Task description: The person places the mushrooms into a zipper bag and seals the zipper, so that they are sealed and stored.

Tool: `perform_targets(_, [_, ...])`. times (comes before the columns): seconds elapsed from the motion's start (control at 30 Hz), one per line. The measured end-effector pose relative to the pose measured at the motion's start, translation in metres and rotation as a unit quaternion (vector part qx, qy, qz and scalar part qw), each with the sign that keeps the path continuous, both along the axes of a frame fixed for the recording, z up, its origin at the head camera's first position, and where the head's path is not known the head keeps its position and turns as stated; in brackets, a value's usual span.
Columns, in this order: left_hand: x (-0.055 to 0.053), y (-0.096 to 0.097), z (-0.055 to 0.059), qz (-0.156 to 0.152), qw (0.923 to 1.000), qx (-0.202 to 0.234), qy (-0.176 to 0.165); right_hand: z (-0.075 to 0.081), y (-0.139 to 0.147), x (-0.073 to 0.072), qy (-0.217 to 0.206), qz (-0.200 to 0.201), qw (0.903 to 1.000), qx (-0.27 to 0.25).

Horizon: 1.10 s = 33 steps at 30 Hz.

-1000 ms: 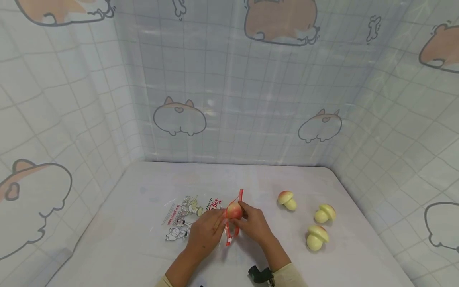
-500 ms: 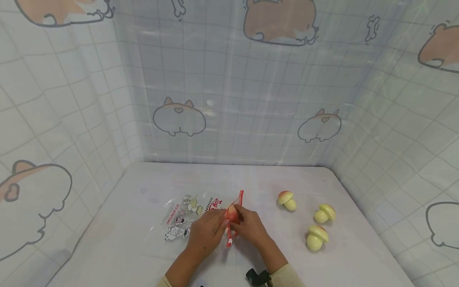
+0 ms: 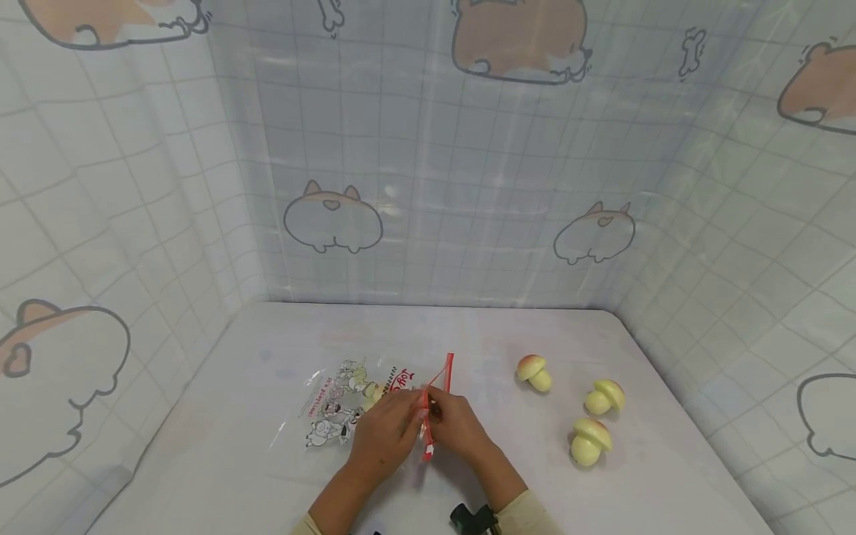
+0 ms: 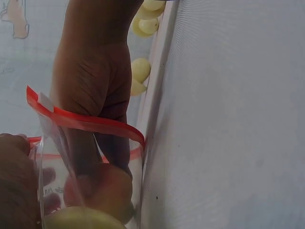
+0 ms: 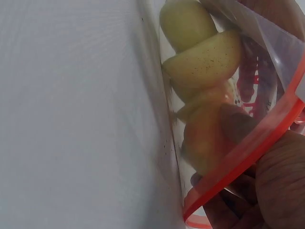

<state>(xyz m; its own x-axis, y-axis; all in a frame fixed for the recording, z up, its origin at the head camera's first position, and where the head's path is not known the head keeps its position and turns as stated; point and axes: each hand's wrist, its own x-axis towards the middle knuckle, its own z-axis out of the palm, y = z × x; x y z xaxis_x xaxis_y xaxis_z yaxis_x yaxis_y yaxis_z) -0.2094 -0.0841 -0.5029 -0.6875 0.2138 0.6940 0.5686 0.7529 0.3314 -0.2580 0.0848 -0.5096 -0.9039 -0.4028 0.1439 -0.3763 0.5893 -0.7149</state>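
From back here I see three yellow mushrooms (image 3: 591, 443) on the table (image 3: 221, 461), off to the right and well apart from the hands. A dark thing (image 3: 471, 519) is by the right sleeve (image 3: 531, 513). The left hand (image 3: 384, 431) has its grip on the clear bag (image 3: 334, 405) by its red edge, and that edge gets in front of the right hand (image 3: 458, 427). My head view hides what the right hand has. The right wrist view shows it: a red-and-yellow toy (image 5: 205, 138), pinched inside the bag, with pale yellow toys (image 5: 205, 59) further in. The left wrist view shows the right hand going in through the bag's mouth.
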Motion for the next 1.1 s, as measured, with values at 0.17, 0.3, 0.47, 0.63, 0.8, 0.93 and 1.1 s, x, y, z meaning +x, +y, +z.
perform_targets(0.17, [0.0001,0.0004,-0.0005,-0.004,0.9999,0.012,0.001,-0.0016,-0.001,0.0,-0.004,0.021,0.9997,-0.014])
perform_targets(0.3, [-0.0001,0.0008,-0.0006,-0.002,0.9999,0.015,-0.005,-0.0018,-0.0014,0.0014,0.001,0.031,0.9994,-0.014])
perform_targets(0.47, [0.0002,0.001,0.0002,0.004,0.9998,0.016,-0.009,0.0004,-0.0002,0.0025,-0.009,0.043,0.999,-0.01])
perform_targets(0.63, [0.0002,0.0007,0.0005,0.001,0.9998,0.017,-0.011,0.0034,0.0023,0.003,-0.034,0.06,0.9973,-0.025])
perform_targets(0.8, [-0.0001,0.0005,0.0012,0.0,0.9999,0.013,-0.005,0.0027,0.0031,0.0033,-0.037,0.063,0.9968,-0.031])
perform_targets(0.93, [-0.0001,0.0007,0.0014,0.005,0.9999,0.01,-0.012,0.0014,0.0026,0.0027,-0.02,0.058,0.9978,-0.026])
perform_targets(1.1, [-0.0003,0.0018,0.0016,0.004,0.9999,0.008,-0.013,-0.001,0.0018,0.0018,-0.006,0.05,0.9985,-0.018])
